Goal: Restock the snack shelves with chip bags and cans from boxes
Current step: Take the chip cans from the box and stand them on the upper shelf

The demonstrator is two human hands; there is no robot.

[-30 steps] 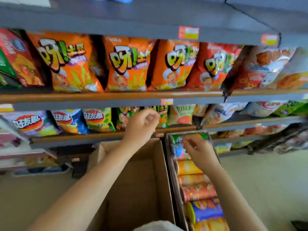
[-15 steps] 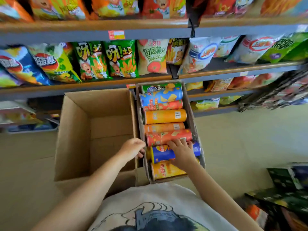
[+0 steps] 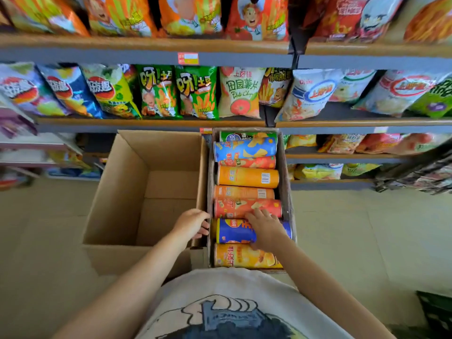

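A narrow cardboard box (image 3: 286,172) in front of me holds several chip cans lying on their sides. My right hand (image 3: 265,227) lies over the blue can (image 3: 233,231), its fingertips touching the orange-red can (image 3: 234,207) behind it. My left hand (image 3: 192,222) rests on the box's left wall beside the blue can, fingers curled over the edge. Left of it stands a large open cardboard box (image 3: 115,182), nothing showing inside. Chip bags fill the shelves behind, among them green bags (image 3: 197,92).
Grey shelves with wooden edges (image 3: 151,122) run across the back, packed with bags on several levels. Lower shelves on the right (image 3: 342,156) hold more bags. Beige floor lies on both sides. Dark packages (image 3: 437,311) sit at the bottom right.
A second ago both hands were up by the shelf and the box's far end. The view tilted down and both hands came back to the near cans; little has moved in the last half second.
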